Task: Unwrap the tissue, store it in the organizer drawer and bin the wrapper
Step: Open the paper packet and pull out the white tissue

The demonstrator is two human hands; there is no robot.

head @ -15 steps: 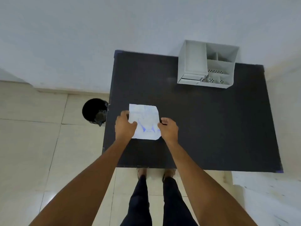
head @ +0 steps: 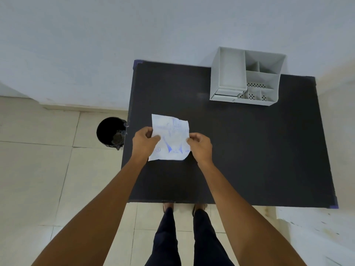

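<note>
A white tissue packet (head: 170, 137) with blue print is held flat over the left part of the black table (head: 249, 150). My left hand (head: 145, 144) pinches its left edge and my right hand (head: 200, 145) pinches its right edge. The packet looks lifted a little off the table, its near edge casting a shadow. A grey desk organizer (head: 247, 77) stands at the table's far right, with a shut drawer (head: 225, 95) low at its front left. A black bin (head: 111, 132) stands on the floor by the table's left edge.
The bin holds some dark crumpled stuff. A white wall runs behind the table. Pale floor tiles lie to the left, and my legs and feet show below the table's near edge. A white surface sits at the lower right.
Both hands have raised the packet slightly and shifted their grip toward its middle edges; the packet now looks more crumpled and tilted.
</note>
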